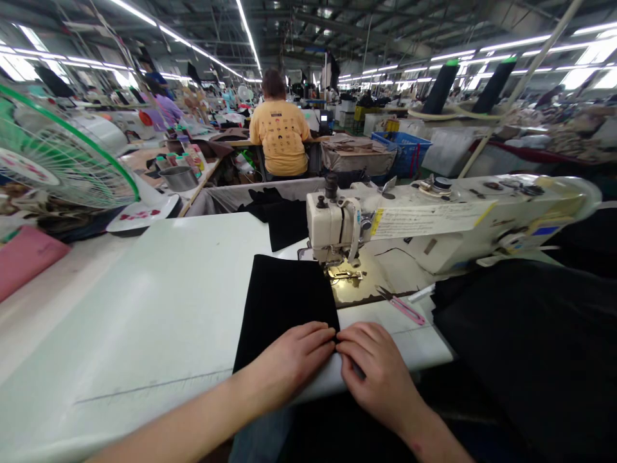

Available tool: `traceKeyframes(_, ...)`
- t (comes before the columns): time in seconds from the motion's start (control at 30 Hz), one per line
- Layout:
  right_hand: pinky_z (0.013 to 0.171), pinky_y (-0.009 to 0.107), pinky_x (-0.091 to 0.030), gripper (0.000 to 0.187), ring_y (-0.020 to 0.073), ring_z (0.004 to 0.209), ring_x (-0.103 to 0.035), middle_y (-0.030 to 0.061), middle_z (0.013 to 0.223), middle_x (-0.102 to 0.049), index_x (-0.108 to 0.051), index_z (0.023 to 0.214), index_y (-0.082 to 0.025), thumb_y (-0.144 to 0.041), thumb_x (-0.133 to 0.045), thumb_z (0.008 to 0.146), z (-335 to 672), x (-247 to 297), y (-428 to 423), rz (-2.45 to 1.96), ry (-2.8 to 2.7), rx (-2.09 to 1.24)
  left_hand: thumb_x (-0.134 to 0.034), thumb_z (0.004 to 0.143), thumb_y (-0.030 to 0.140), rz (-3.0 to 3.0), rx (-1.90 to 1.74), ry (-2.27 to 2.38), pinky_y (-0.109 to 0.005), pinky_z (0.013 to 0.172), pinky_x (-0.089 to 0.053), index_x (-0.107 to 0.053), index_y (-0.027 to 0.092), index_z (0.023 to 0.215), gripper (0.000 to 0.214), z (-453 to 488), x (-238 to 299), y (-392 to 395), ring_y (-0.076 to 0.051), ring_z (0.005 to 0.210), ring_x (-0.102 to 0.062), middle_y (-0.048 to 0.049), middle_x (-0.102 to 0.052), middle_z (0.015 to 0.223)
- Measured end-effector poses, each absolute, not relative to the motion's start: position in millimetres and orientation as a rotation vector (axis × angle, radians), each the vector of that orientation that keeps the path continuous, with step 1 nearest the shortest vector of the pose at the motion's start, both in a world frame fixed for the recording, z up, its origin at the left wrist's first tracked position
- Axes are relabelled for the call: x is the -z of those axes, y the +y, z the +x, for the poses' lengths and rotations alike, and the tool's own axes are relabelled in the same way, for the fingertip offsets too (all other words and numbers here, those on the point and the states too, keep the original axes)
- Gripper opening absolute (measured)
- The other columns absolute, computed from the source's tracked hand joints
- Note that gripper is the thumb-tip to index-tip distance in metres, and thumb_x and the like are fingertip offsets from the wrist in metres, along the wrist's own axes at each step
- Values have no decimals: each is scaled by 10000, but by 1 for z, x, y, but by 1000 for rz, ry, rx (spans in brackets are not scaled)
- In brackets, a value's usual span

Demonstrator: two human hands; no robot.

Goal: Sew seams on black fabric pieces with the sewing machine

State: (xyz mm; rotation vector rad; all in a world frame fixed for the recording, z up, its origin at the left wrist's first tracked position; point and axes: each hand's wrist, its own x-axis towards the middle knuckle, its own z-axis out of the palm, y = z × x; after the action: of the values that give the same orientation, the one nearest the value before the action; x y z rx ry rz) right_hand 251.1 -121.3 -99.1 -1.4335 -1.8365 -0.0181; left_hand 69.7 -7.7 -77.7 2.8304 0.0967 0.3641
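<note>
A black fabric piece (284,296) lies on the white sewing table, its right edge running toward me. My left hand (301,354) rests on its near right corner, fingers closed on the cloth. Meeting it fingertip to fingertip, my right hand (371,360) pinches the same edge from the right; part of the cloth there is hidden by the fingers. Just beyond stands a cream sewing machine (332,225), with a lit metal needle plate (347,276) beside the fabric. Pink-handled thread snips (402,305) lie on the table right of the plate.
More black cloth hangs over the table's right side (530,334), and another black piece (286,222) lies behind the machine head. At left stands a green-rimmed fan (62,154). A person in a yellow shirt (278,138) sits ahead. Thread cones (441,87) stand at upper right.
</note>
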Motion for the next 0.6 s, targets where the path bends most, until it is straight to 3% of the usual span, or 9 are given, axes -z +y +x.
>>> traceKeyframes(0.27, 864, 430, -483, 225, 249, 963, -595, 64, 972, -688, -724, 920, -208, -50, -596, 824, 268, 97, -78, -1557, -1882, 104, -483, 990, 173, 2757, -497, 123, -442, 991, -549, -718, 145, 1096, 259, 89, 78, 38, -280, 1122, -653, -168, -715, 1141)
traceKeyframes(0.4, 834, 415, -465, 186, 244, 910, -582, 56, 889, -666, -750, 886, -210, -80, -624, 842, 277, 93, -53, -1630, -1904, 130, -498, 971, 180, 2645, -520, 157, -417, 980, -542, -732, 182, 1069, 254, 97, 78, 64, -253, 1090, -653, -142, -710, 1119)
traceKeyframes(0.6, 783, 402, -464, 156, 249, 844, -597, 63, 873, -694, -764, 897, -211, -116, -648, 852, 283, 88, -23, -1702, -1925, 138, -445, 1009, 189, 2875, -483, 124, -388, 974, -536, -707, 135, 1075, 276, 110, 75, 101, -237, 1080, -636, -146, -685, 1124)
